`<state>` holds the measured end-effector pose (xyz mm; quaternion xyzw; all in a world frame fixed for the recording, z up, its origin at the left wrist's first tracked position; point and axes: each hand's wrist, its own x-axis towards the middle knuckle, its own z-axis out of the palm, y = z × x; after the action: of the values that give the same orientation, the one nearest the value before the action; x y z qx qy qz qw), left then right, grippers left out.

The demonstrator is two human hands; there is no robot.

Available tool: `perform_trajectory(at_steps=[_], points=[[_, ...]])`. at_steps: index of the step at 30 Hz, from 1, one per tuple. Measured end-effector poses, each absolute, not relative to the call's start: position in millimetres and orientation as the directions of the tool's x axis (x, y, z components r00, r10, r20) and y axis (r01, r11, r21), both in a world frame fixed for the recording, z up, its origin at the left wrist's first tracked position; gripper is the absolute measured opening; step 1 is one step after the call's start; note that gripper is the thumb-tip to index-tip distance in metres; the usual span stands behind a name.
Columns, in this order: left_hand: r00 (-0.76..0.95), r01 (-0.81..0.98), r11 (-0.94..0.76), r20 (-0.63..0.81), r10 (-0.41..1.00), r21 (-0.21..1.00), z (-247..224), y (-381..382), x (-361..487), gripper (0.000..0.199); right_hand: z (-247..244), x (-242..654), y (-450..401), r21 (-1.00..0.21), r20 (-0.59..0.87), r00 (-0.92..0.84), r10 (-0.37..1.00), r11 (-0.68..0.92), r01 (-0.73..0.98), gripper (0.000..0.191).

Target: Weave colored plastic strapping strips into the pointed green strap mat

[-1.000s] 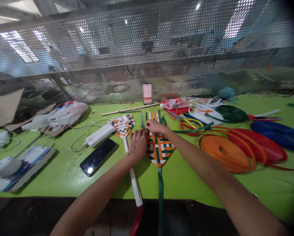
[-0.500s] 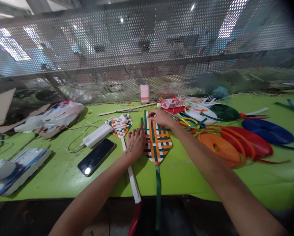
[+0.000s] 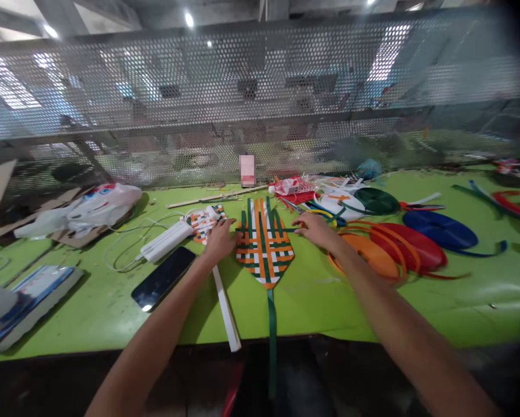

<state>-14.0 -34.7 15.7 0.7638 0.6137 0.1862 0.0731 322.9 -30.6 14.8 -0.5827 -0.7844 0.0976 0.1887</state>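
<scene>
In the middle lies a woven fan-shaped piece (image 3: 266, 263) of orange, white and green plastic strips, its upper strips loose and a long green tail hanging over the table edge. A green strip (image 3: 289, 230) runs crosswise through its upper part. My left hand (image 3: 218, 240) pinches the strip's left end beside the weave. On the other side, my right hand (image 3: 317, 229) has its fingers closed on the right end. A smaller woven fan (image 3: 199, 223) with a white handle (image 3: 226, 313) lies partly behind my left hand.
A smartphone (image 3: 164, 279) and a white power strip (image 3: 166, 240) with cables lie left. Orange (image 3: 364, 255), red (image 3: 416, 249), blue (image 3: 440, 229) and green (image 3: 377, 201) strip coils spread out on the right. A perforated metal screen (image 3: 177, 116) stands behind the table.
My right hand has moved from the weave's top to its right side, and my left hand has shifted off its left edge. A green strip now spans between them. The view has shifted slightly.
</scene>
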Motion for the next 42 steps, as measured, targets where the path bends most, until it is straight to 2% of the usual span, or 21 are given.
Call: perform_trajectory(at_steps=[4,7,12,17,25,33,38,42], points=[[0.166,0.897,-0.24,0.222,0.961,0.371,7.7,-21.3,-24.3,0.033,11.8,328.0,-25.8,-0.267,0.168,-0.266,0.949,0.304,0.915,0.025],[0.173,0.891,-0.26,0.252,0.952,0.371,2.5,-18.6,-22.8,0.024,8.7,329.5,-26.6,-0.232,0.162,-0.233,0.959,0.267,0.935,0.023],[0.174,0.9,-0.253,0.239,0.955,0.356,0.9,-21.0,-18.0,0.028,10.3,324.4,-29.9,-0.259,0.124,-0.231,0.965,0.257,0.931,0.02],[0.198,0.91,-0.289,0.301,0.933,0.297,6.6,-30.3,-15.4,0.037,12.9,318.3,-28.6,-0.307,0.124,-0.237,0.964,0.264,0.914,0.021],[0.25,0.873,-0.355,0.317,0.915,0.334,12.6,-26.5,-24.8,0.039,12.6,314.4,-32.5,-0.341,0.264,-0.313,0.912,0.392,0.855,0.016],[0.182,0.916,-0.282,0.333,0.925,0.284,-8.3,-10.5,-31.0,0.024,2.3,302.6,-30.5,-0.322,0.354,-0.408,0.841,0.52,0.791,0.007],[0.219,0.916,-0.307,0.32,0.922,0.257,-8.7,-7.7,-34.8,0.022,2.4,301.1,-31.1,-0.297,0.393,-0.424,0.816,0.549,0.781,0.012],[0.244,0.907,-0.334,0.328,0.913,0.257,-8.9,-8.5,-35.9,0.026,12.6,284.2,-47.5,-0.323,0.441,-0.454,0.774,0.609,0.725,0.029]])
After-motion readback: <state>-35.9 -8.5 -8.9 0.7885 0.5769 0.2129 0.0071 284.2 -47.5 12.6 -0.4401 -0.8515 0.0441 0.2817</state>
